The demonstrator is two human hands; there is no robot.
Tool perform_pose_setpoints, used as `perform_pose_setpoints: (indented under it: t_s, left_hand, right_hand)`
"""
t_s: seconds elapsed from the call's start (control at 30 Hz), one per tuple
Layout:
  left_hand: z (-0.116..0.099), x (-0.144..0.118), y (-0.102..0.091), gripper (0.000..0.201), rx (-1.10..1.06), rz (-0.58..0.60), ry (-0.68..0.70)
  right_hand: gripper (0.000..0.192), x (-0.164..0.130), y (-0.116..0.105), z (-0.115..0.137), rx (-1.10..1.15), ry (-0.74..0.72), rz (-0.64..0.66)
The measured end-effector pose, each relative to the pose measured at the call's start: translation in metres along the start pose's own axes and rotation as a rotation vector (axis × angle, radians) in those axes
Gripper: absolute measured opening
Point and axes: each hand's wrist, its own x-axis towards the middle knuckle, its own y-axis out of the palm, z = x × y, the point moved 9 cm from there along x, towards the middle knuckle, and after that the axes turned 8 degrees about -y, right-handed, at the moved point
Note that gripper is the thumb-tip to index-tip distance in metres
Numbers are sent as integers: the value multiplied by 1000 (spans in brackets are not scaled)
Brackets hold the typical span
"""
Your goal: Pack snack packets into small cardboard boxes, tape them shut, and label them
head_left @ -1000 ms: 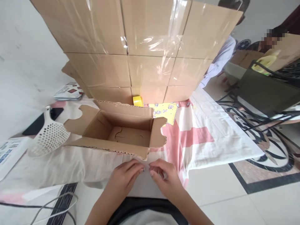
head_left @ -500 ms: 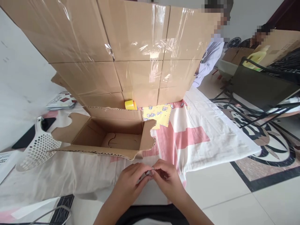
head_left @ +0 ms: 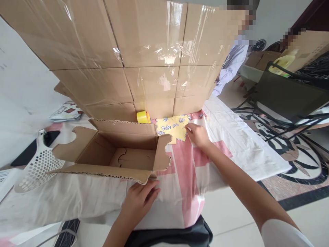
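My right hand (head_left: 198, 134) reaches over the table with its fingertips pinched together at the right edge of a yellow sheet (head_left: 171, 127) printed with small drawings. Whatever is between those fingertips is too small to make out. Near the table's front edge, my left hand (head_left: 141, 198) has its thumb and forefinger apart, with nothing visible between them. Just above it is the front flap of an open cardboard box (head_left: 102, 171), whose visible inside is bare. A yellow tape roll (head_left: 143, 117) stands behind the box.
A tall taped cardboard panel (head_left: 151, 82) stands across the back. At left are a white perforated basket (head_left: 42, 164), a dark flat object (head_left: 22, 156) and booklets (head_left: 65, 112). A person in a pale sleeve (head_left: 235, 58) is behind the panel; a dark chair (head_left: 290, 89) stands right.
My hands were together at the table's front edge, pinching something small and greyish. The right hand has moved forward to the yellow sheet; the left has stayed near the box and its fingers have parted.
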Motion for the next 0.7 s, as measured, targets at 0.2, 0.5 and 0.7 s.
perform_pose_setpoints:
  t_s: [0.2, 0.5, 0.7]
  left_hand:
    - [-5, -2, -4, 14, 34, -77, 34]
    - [-16, -5, -19, 16, -42, -142, 100]
    - [-6, -5, -31, 16, -186, -200, 55]
  right_hand:
    - [23, -4, 32, -3, -26, -47, 179]
    - [41, -18, 26, -7, -117, 47, 163]
    - [31, -4, 38, -17, -84, 117, 185]
